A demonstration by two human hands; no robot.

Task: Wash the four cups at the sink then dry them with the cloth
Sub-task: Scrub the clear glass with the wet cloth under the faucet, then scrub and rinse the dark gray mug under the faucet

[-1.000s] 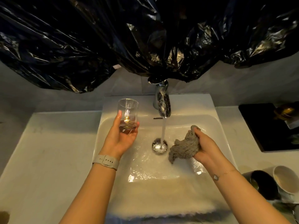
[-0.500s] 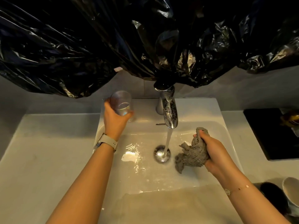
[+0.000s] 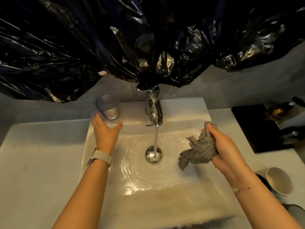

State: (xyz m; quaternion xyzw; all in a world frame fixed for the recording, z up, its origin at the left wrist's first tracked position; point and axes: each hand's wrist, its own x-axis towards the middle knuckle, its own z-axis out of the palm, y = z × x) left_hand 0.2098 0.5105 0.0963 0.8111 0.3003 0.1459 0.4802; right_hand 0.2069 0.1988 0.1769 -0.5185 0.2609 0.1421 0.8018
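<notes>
Glass [image 3: 108, 107] on sink [image 3: 184, 106] ledge, contents unclear; L hand [image 3: 105, 133] spread, R hand [image 3: 224, 149] grips cloth [image 3: 199, 149].

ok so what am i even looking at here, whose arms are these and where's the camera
This is one view from a camera worn on a person's head, looking down at their own arms over a white sink. The tap is running. The left hand is open, just below a clear glass standing on the sink's back ledge. The right hand grips a grey cloth. More cups, one a white cup, wait on the counter at the right. Black plastic sheeting hangs above.
</notes>
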